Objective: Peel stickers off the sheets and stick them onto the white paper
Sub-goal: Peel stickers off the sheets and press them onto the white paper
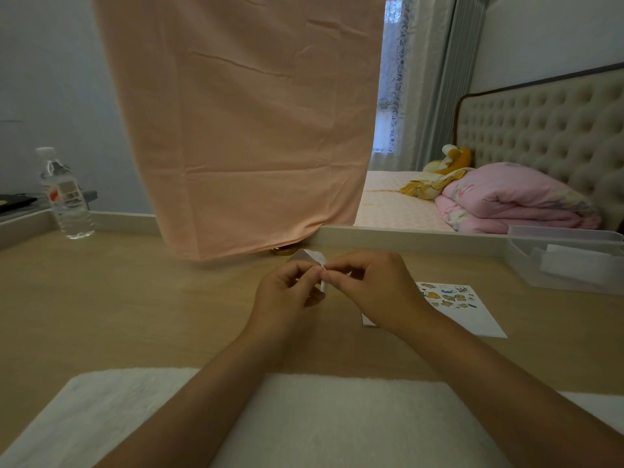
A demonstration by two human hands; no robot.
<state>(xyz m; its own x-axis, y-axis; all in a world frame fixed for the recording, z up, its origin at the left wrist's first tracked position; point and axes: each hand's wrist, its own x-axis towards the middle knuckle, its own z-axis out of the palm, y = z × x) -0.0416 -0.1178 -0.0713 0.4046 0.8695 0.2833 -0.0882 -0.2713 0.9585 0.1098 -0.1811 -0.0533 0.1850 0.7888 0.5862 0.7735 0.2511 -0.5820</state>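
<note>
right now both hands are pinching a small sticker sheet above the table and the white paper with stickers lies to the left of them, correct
Not quite. The head view shows the white paper lying to the right of the hands, partly under the right hand. The rest holds: the left hand and right hand both pinch the small sticker sheet above the table.

Small curled white sticker sheet (pixel 315 265): mostly hidden behind the fingertips of the left hand (pixel 287 288) and right hand (pixel 374 292); print not readable. White paper with small cartoon stickers (pixel 462 309): near-left corner covered by right wrist; sticker motifs too small to identify. Round gold object (pixel 283 250) at far desk edge: largely hidden under hanging peach cloth (pixel 243 123). Clear plastic tray (pixel 567 261): cut off by right frame edge.
</note>
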